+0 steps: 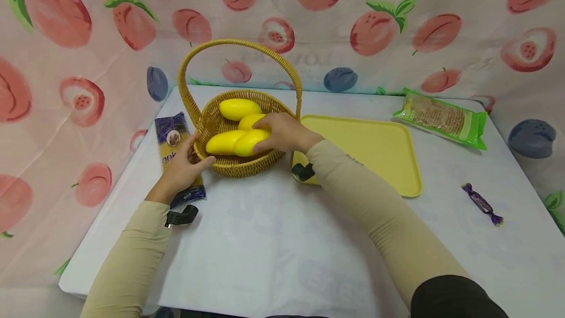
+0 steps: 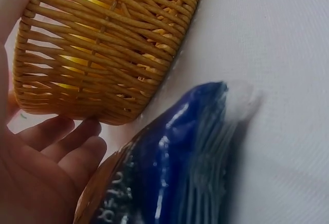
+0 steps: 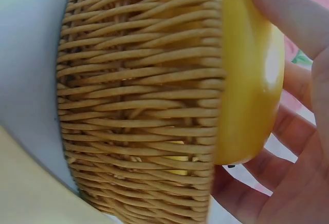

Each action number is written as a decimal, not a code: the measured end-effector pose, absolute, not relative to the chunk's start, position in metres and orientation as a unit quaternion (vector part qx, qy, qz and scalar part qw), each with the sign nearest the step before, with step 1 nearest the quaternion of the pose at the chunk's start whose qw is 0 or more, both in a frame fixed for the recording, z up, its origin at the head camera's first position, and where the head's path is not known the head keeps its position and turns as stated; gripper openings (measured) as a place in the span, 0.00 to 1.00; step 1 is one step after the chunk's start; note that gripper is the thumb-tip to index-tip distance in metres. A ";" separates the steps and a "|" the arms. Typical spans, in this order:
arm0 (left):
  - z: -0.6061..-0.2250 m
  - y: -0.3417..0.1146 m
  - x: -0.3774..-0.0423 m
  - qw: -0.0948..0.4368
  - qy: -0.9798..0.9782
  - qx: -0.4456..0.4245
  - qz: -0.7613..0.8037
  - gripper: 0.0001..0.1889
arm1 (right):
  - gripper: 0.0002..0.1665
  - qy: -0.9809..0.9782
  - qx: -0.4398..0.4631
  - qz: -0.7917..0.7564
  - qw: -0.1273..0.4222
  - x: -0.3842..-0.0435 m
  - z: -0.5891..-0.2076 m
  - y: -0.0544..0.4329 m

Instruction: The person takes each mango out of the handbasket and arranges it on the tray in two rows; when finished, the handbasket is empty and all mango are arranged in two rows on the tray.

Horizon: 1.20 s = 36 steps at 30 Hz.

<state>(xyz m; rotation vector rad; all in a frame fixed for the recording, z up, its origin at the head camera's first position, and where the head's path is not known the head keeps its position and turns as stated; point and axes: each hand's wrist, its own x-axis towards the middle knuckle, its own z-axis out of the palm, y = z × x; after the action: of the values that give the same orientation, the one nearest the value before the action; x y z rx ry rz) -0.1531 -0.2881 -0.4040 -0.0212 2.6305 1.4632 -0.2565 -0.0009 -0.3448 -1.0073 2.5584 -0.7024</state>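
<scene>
A yellow wicker basket (image 1: 238,167) with a tall arched handle holds several smooth yellow mangoes (image 1: 240,109). My left hand (image 1: 181,167) holds the basket's left side, thumb along the rim and fingers against the woven outside. In the left wrist view, the fingertips (image 2: 92,127) sit low on the weave. Over the basket's right side, my right hand (image 1: 284,132) grips the front right mango (image 1: 252,142), thumb on the near side. The right wrist view shows that mango (image 3: 249,75) standing above the rim, with fingers curled behind it.
A blue and gold packet (image 1: 165,146) lies left of the basket, partly under my left hand. On the right is a yellow tray (image 1: 366,146), which my right forearm crosses. Farther right lie a green packet (image 1: 443,118) and a purple wrapped candy (image 1: 482,203).
</scene>
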 end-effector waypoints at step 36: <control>-0.405 -0.286 -0.152 0.067 0.861 -0.015 0.504 0.48 | 0.37 0.892 -0.339 -0.293 0.055 -0.225 -0.334 0.095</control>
<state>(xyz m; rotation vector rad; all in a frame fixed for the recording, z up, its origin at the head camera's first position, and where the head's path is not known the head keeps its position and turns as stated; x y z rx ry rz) -0.1520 -0.2859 -0.4045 -0.0443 2.5951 1.5185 -0.2247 0.0952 -0.3338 -1.0277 2.7091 -0.8910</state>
